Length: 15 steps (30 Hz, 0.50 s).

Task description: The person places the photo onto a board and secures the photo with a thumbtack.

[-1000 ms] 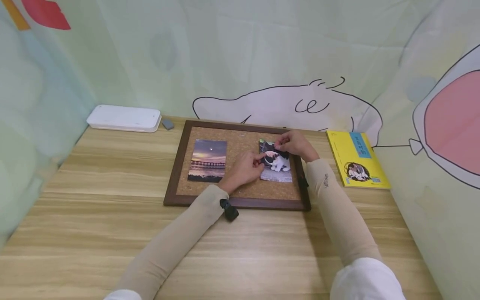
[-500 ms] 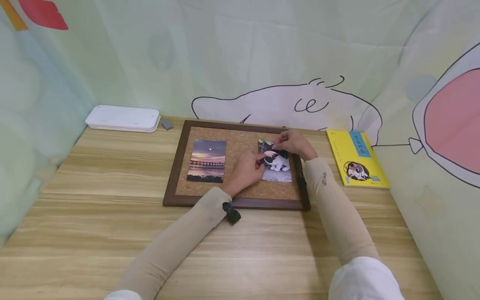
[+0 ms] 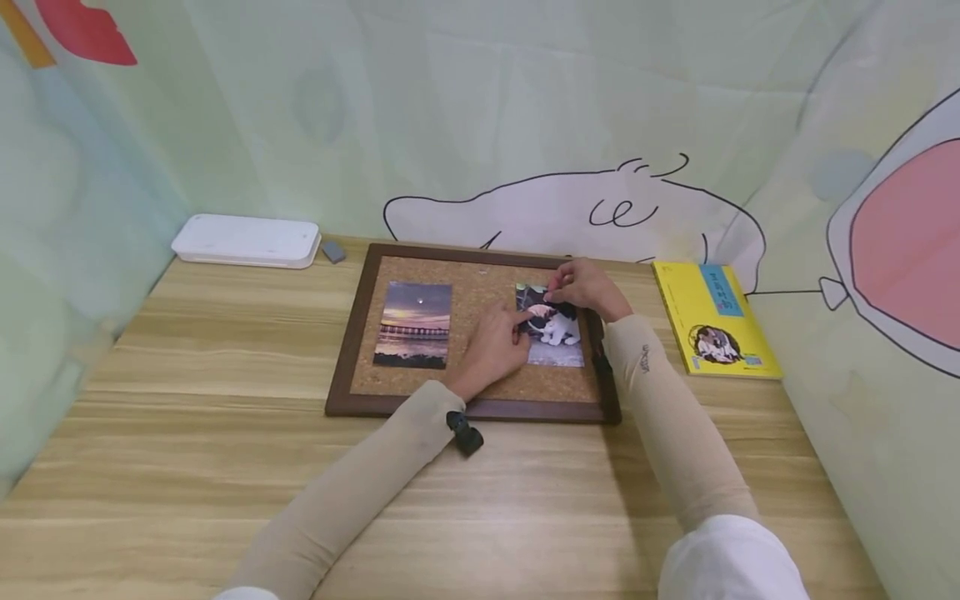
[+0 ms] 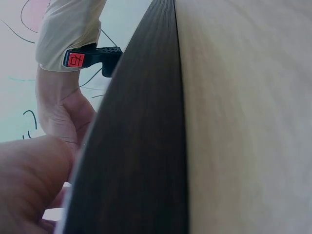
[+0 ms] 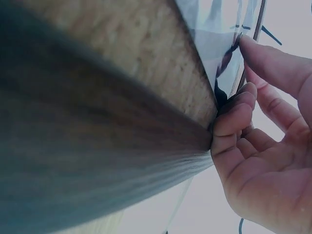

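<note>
While the cat photo (image 3: 553, 327) stays put since a second ago — pinned by left hand (image 3: 495, 346), forefinger extended; its 12 o'clock edge pinched by right hand (image 3: 587, 287) — placement continues.

My left hand (image 3: 491, 346) lies over the brown-framed cork board (image 3: 480, 287), index finger extended. My right hand (image 3: 585, 287) hovers near its far right corner, fingertips pinched.

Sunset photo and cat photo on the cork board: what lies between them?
In the head view, bare cork of the cork board separates the sunset photo from the cat photo, and the left hand rests across the lower part.
</note>
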Tool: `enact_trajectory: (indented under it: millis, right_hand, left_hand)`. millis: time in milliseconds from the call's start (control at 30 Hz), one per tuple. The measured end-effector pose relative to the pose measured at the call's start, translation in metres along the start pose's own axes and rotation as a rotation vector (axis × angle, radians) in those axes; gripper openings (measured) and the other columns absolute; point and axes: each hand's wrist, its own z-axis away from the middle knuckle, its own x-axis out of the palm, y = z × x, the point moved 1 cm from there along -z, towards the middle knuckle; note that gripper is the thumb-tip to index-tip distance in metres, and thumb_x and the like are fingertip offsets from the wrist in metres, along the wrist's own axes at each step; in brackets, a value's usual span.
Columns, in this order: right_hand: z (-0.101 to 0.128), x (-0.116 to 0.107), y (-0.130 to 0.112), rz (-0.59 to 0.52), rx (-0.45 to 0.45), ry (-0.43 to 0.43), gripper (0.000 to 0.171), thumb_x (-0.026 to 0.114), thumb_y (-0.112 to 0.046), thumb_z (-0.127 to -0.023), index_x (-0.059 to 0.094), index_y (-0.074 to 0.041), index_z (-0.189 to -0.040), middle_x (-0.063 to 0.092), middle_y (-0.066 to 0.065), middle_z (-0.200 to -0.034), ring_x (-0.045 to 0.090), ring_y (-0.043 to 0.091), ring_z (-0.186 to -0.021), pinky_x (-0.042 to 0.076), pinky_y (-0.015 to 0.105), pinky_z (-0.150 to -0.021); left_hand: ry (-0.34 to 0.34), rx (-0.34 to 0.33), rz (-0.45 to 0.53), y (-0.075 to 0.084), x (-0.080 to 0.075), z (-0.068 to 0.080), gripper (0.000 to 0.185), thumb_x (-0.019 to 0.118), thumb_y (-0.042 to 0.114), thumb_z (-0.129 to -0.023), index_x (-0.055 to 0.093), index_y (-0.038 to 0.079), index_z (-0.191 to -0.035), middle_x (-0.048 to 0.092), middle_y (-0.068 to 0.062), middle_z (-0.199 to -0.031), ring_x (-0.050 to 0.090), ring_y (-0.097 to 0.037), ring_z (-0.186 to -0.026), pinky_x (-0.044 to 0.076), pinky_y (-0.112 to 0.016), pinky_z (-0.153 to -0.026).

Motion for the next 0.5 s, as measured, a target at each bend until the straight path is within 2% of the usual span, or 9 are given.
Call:
enact_trajectory:
  millis: [167,300,400,500]
  right_hand:
    - [0.001,-0.001,0.001,-0.015,-0.009,0.018,0.014,0.075,-0.018,-0.089,0.067,-0.008,-0.094,0.062,0.005,-0.090,0.053,0.019,-0.078,0.042,0.029,-0.065]
    - [0.002,0.000,0.003,-0.042,-0.038,0.039,0.014,0.073,-0.020,-0.090,0.068,-0.008,-0.095,0.064,0.006,-0.091,0.054,0.018,-0.077,0.043,0.028,-0.063]
    - [0.007,0.000,0.004,-0.041,-0.078,0.059,0.015,0.070,-0.021,-0.092,0.068,-0.007,-0.098,0.066,0.009,-0.098,0.057,0.020,-0.081,0.045,0.028,-0.064]
    - [0.018,-0.002,0.005,-0.003,-0.141,0.096,0.017,0.066,-0.021,-0.095,0.068,-0.005,-0.101,0.068,0.014,-0.102,0.059,0.024,-0.084,0.048,0.031,-0.066]
  left_hand:
    - [-0.016,0.000,0.036,0.000,-0.003,0.000,0.038,0.064,0.007,-0.085,0.072,0.006,-0.122,0.054,-0.004,-0.084,0.050,-0.015,-0.072,0.038,-0.025,-0.061]
    - [-0.070,0.015,0.075,-0.001,-0.016,0.001,0.036,0.064,0.008,-0.087,0.073,0.007,-0.122,0.057,-0.005,-0.085,0.052,-0.016,-0.074,0.041,-0.027,-0.064]
    - [-0.108,0.045,0.097,-0.004,-0.032,0.005,0.036,0.064,0.011,-0.089,0.071,0.006,-0.124,0.064,-0.009,-0.096,0.057,-0.021,-0.085,0.048,-0.034,-0.073]
    - [-0.121,0.049,0.055,-0.012,-0.055,0.010,0.040,0.065,0.018,-0.092,0.067,0.007,-0.130,0.065,-0.015,-0.120,0.060,-0.029,-0.108,0.049,-0.046,-0.094]
